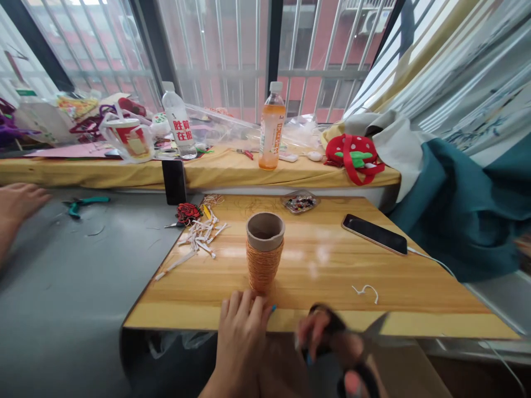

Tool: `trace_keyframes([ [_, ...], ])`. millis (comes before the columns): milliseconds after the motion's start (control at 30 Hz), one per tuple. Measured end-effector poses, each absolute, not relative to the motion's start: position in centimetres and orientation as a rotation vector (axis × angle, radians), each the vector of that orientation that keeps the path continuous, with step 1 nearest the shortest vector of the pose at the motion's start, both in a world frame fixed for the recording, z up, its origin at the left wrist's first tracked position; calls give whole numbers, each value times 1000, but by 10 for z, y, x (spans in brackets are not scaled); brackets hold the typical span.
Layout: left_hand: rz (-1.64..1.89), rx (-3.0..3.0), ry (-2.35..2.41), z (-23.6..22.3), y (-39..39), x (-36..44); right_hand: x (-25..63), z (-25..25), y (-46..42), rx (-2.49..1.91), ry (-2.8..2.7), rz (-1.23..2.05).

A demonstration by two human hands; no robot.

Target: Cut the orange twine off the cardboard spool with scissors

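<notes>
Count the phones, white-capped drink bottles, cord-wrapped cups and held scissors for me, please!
Phones: 2
White-capped drink bottles: 2
Orange cord-wrapped cup: 1
Held scissors: 1
Total: 6

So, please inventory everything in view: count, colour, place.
cord-wrapped cup: one, orange-brown, wooden table
strips: several, white, table's left
string: one, white, table's right
beads: many, multicoloured, far tray
phones: two, black, table's right, against sill
pliers: one, teal, grey table
bottles: two, clear and orange, sill
drink cup: one, red-white, sill
strawberry bag: one, red, sill
sill clutter: many, mixed, left
curtains: some, teal-white, right
scissors: one, dark, front right
co-worker's hand: one, far left
left hand: one, near cup
right hand: one, holding scissors
</notes>
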State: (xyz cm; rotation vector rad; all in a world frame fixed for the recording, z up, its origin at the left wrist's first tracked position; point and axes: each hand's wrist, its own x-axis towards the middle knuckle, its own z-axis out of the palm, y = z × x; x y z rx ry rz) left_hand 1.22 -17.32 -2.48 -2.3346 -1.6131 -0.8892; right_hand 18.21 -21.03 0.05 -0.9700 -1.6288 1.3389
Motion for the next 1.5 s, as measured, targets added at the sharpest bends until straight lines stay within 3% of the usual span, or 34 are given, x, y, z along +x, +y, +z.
trace_keyframes([
  [100, -760, -2400, -1596, -20, -172, 22, 191, 32, -159, -838, -1467, 944],
  [167, -711, -2399, -1556, -18, -172, 28, 181, 51, -125, -789, -1569, 881],
  [333, -681, -2387, -1430, -24, -165, 29, 142, 60, -88, -731, -1694, 1236],
  [433, -672, -2495, -1315, -27, -160, 20, 136, 51, -93, -748, -1580, 1257],
  [700, -344, -2695, -1426, -3, -140, -15, 170, 51, -100, -861, -1158, 621],
  [833, -247, -2660, -1385, 1, -130, -28, 188, 39, -104, -1046, -1150, 499],
  [1200, -434, -2609, -1381, 6, -139, -73, 196, 34, -90, -1187, -1148, 459],
  [1500, -705, -2548, -1369, 12, -152, -77, 204, 37, -104, -1432, -1223, 112],
])
